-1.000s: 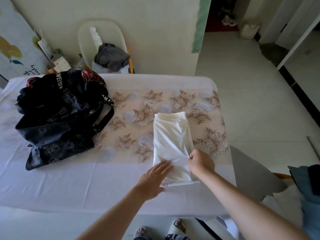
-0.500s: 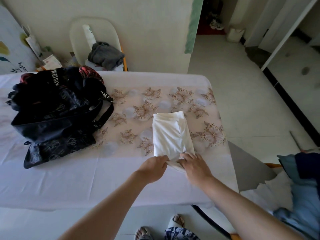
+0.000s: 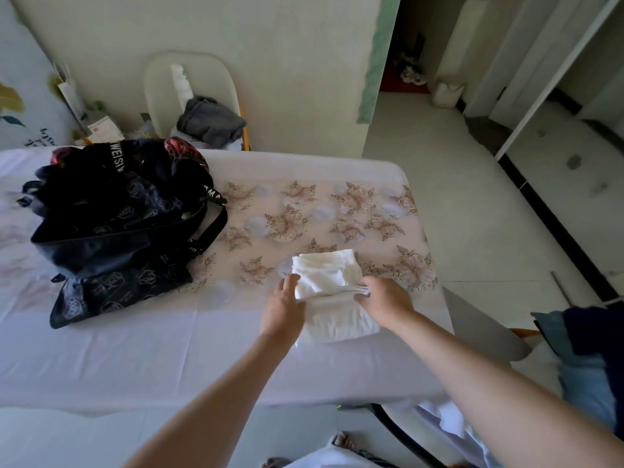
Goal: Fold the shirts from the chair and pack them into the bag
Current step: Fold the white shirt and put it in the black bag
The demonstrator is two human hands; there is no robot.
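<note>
A white shirt (image 3: 332, 310) lies in a short folded stack on the table's right part, its hem edge across the middle. My left hand (image 3: 283, 307) grips the shirt's left side, fingers curled at that edge. My right hand (image 3: 384, 298) pinches the hem at the right side. The black patterned bag (image 3: 118, 228) slumps on the table to the left, well apart from the shirt. More clothes, blue and white (image 3: 587, 369), lie on a chair at the right edge.
The table (image 3: 141, 359) wears a pale cloth with a flowered panel. Behind it stands a white chair (image 3: 162, 82) holding a grey garment (image 3: 211, 120). Tiled floor and a doorway open to the right. Part of a grey chair seat (image 3: 479, 329) juts beside the table.
Both hands took the shirt's near end and brought it forward over the rest, so the long strip is now a shorter stack. The view swung slightly left.
</note>
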